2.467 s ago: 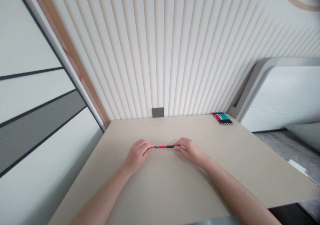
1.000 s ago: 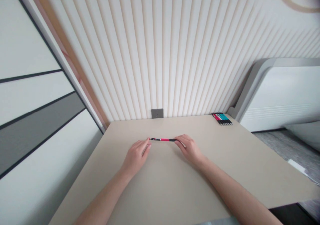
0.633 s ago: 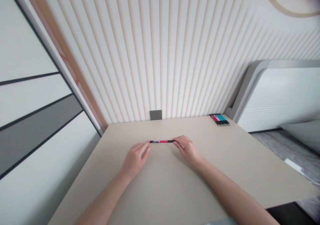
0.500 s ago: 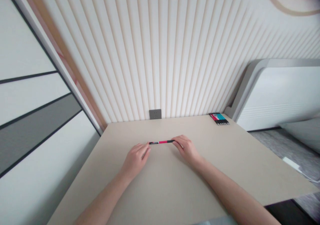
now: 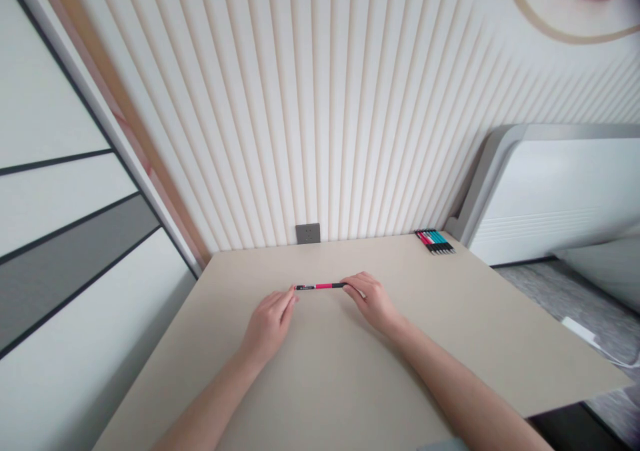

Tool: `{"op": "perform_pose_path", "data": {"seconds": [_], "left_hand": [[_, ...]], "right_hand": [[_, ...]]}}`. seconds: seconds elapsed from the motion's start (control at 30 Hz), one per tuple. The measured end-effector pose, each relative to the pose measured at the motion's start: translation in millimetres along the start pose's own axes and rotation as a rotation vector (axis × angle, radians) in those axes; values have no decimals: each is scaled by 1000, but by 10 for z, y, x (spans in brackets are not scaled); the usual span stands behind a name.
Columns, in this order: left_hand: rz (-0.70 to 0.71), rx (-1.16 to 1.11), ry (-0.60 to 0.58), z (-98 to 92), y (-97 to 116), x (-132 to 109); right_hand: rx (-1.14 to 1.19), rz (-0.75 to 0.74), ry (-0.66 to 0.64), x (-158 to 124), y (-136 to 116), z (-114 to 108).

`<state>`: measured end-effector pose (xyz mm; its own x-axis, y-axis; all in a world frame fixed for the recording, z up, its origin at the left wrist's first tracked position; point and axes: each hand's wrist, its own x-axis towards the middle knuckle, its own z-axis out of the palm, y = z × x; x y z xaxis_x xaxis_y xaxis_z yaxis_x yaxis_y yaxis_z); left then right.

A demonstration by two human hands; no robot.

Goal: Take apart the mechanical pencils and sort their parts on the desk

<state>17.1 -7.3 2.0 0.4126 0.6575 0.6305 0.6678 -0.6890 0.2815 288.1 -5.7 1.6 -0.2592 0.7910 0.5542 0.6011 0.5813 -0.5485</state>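
The left hand point(image 5: 269, 325) and right hand point(image 5: 373, 302) pinch a pink and black pen point(image 5: 319, 286) by its ends with narrow fingers, mid-table point(image 5: 350, 377), its tiny writing too small to read, and a row of pens point(image 5: 435, 241) lies at two o'clock.

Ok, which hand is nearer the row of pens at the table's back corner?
Right hand: in front of the pens, to their left. Left hand: farther left.

Beige tabletop point(image 5: 465, 317), pink-and-black pen point(image 5: 319, 286) mid-table; colored pens point(image 5: 435, 241) in a row, back right corner
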Motion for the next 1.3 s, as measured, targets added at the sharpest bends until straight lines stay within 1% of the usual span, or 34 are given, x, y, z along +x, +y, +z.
{"op": "perform_pose_path", "data": {"seconds": [0.07, 0.13, 0.23, 0.4, 0.47, 0.57, 0.7, 0.77, 0.87, 0.93, 1.0, 1.1, 1.2, 1.3], "left_hand": [[-23, -5, 11, 3, 30, 5], [-19, -3, -12, 6, 60, 6], [-12, 0, -31, 5, 75, 4], [-116, -94, 56, -17, -15, 11], [-147, -138, 48, -36, -56, 12], [-234, -199, -6, -73, -80, 14], [-415, -362, -147, -105, -68, 21], [-501, -479, -208, -98, -70, 21], [-574, -586, -228, -75, -84, 20], [-582, -585, -222, -71, -89, 24], [-559, -551, -224, -84, -83, 34], [-493, -464, -232, -114, -66, 47], [-430, -355, -214, -115, -67, 46], [-330, -267, -184, -86, -99, 35]], "right_hand": [[9, 3, 17, -5, 9, 10], [9, 9, 18, -14, 21, 26], [-2, 21, -16, -22, 41, 49], [-68, 21, -25, -1, 42, 38], [-84, 0, -38, 0, 27, 27], [-82, -54, -104, -16, 6, 23], [-105, -102, -173, -25, 4, 35], [-113, -115, -178, -18, 16, 41], [-101, -112, -155, -6, 43, 41], [-88, -105, -129, -3, 58, 35], [-91, -106, -120, -5, 61, 25], [-131, -119, -155, -14, 42, 12], [-161, -121, -179, -14, 34, 21], [-175, -103, -172, 23, 110, 24]]}}
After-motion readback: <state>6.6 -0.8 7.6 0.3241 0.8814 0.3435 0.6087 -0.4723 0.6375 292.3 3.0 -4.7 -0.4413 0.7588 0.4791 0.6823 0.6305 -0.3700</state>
